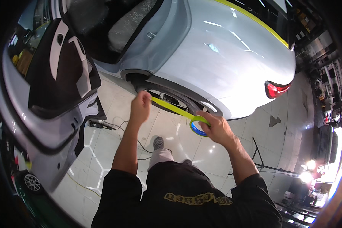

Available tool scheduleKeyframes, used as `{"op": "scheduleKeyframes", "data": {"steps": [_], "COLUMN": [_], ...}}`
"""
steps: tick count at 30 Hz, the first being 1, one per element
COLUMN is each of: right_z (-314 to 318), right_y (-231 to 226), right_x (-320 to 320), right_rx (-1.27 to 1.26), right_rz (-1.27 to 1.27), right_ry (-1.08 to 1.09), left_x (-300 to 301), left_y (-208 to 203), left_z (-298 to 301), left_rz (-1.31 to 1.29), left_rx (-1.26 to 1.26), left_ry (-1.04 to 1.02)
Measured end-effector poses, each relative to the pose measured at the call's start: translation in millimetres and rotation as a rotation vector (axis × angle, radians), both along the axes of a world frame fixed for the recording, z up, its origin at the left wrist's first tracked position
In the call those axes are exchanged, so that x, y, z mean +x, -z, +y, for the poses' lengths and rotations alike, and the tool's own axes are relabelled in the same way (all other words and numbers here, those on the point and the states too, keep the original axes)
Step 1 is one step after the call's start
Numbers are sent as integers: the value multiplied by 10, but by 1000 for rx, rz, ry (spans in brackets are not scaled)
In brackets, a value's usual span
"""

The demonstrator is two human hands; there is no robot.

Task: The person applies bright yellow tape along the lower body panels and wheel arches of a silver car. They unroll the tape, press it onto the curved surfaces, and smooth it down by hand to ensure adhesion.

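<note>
Where the two hands meet in front of my chest, a roll of tape [198,126] sits in my right hand [216,130]: yellow-green tape wound on a blue core. The right grip is clenched around the roll, fingers curled over its top edge. A pulled-out strip of tape [171,107] runs taut from the roll up and to the left, ending at my left hand [140,107]. The left grip is pinched shut on the strip's free end; the fingertips themselves are hidden behind the back of the hand.

Roll and strip hang in the air, just in front of the rear wheel arch [178,99] of a pale grey car [224,49]. I cannot tell whether the strip touches the bodywork. A yellow line of tape [254,22] already runs along the upper edge of the car's rear panel. The red tail light [275,89] shows at the right end of the body.

To the left, the car's open rear door [53,83] swings out toward me, dark trim on its inner face. Below the hands lies a glossy tiled floor [114,114], with a black cable [123,127] trailing across it and my grey shoe [158,143] planted beside it. A black stand [260,161] stands on the tiles at the right.
</note>
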State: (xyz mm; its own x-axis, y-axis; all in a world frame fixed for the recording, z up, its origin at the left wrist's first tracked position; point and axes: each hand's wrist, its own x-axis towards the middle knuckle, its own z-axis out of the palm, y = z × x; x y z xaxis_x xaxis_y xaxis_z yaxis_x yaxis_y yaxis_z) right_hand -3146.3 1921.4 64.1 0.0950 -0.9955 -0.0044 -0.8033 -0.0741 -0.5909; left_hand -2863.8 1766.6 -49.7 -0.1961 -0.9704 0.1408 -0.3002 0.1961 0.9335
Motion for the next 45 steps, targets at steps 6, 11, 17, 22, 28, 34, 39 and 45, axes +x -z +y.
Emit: {"op": "scheduleKeyframes", "data": {"steps": [6, 11, 17, 22, 28, 34, 39, 45], "right_z": [-815, -1110, -1271, -1252, -1190, -1182, -1247, -1185], "right_y": [601, 923, 1000, 1103, 1270, 1487, 1697, 1575], "right_x": [70, -11, 8, -105, -63, -119, -183, -83], "right_rx": [-76, -70, -53, -147, -315, -591, -755, -549], "right_rz": [177, 206, 90, 81, 76, 194, 289, 470], "right_ry": [-52, 50, 40, 31, 17, -7, -29, 60], "left_x": [38, -187, -253, -354, -462, -711, -790, -749], "left_y": [443, 926, 1048, 1031, 1114, 1532, 1760, 1691], "left_z": [-944, -1242, -1237, -1340, -1280, -1303, -1406, -1313], "left_rz": [177, 321, 349, 442, 58, 1, -52, -287], "left_rx": [143, 148, 149, 132, -561, -1142, -1302, -1335], "left_ry": [5, 50, -101, -66, -306, -400, -471, -495]}}
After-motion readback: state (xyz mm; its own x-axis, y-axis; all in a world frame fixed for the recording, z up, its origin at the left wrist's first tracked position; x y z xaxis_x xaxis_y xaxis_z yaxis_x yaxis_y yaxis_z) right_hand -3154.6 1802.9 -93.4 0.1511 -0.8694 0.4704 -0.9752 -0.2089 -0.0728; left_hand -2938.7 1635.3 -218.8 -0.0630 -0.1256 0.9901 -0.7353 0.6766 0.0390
